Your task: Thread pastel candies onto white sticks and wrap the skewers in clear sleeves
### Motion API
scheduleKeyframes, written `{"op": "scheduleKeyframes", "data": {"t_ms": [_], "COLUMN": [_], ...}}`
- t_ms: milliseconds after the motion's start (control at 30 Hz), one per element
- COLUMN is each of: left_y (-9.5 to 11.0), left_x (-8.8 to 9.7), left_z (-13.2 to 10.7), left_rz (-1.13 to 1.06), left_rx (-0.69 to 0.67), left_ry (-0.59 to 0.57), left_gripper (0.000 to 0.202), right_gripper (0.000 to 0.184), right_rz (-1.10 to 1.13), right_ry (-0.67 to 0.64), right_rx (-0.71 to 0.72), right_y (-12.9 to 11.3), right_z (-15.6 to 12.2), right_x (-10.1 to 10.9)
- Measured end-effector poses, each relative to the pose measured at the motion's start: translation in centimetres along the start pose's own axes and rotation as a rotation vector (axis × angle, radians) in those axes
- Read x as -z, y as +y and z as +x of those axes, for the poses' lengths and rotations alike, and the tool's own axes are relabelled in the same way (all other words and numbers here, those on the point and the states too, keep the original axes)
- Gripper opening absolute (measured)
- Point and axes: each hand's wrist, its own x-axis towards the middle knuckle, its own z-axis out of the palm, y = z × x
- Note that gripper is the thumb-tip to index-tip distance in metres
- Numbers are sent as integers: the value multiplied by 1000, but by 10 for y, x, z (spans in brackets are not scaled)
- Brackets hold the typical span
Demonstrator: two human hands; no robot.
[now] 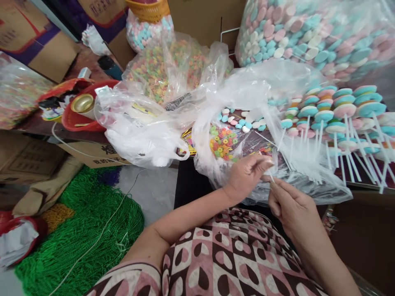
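My left hand [248, 174] and my right hand [288, 203] meet over my lap, both pinched on one thin white stick [270, 177]. The fingers of each hand are closed round it. Just beyond them lies a clear plastic bag [247, 98] spread open on the table, with small coloured ring candies [222, 143] and loose pastel discs [243, 121] on it. To the right, finished candy stacks on white sticks [336, 111] lie in rows, their sticks pointing toward me.
A big bag of pastel disc candies [317, 33] stands at the back right, a bag of ring candies [166, 68] at back centre. A red basin [77, 119] with a gold lid sits left. Cardboard boxes [33, 156] and green netting [89, 230] fill the floor left.
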Motion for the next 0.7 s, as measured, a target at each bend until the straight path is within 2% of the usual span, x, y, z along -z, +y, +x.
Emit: {"op": "scheduleKeyframes", "data": {"t_ms": [100, 167, 267, 367, 467, 567, 633, 700], "left_y": [9, 14, 15, 10, 4, 2, 3, 3], "left_x": [-5, -3, 18, 53, 83, 94, 95, 95], "left_z": [-7, -6, 5, 25, 41, 47, 48, 46], "left_rz": [161, 249, 368, 664, 1030, 1210, 1226, 1163], "left_rx": [-124, -205, -273, -187, -90, -82, -92, -73], "left_ry": [-114, -161, -151, -126, -219, -352, -416, -412], "left_gripper": [32, 34, 32, 25, 20, 20, 18, 15], "right_gripper": [40, 41, 31, 32, 34, 36, 37, 37], "right_rz": [71, 145, 208, 212, 211, 206, 188, 152], "right_ry": [27, 35, 55, 74, 43, 2, -10, -18], "right_rx": [36, 53, 61, 55, 30, 23, 26, 24], "right_y": [2, 2, 2, 4, 10, 16, 19, 19], "right_z": [11, 19, 27, 27, 26, 26, 26, 24], "right_x": [-4, -4, -2, 0, -1, -2, -1, 1]}}
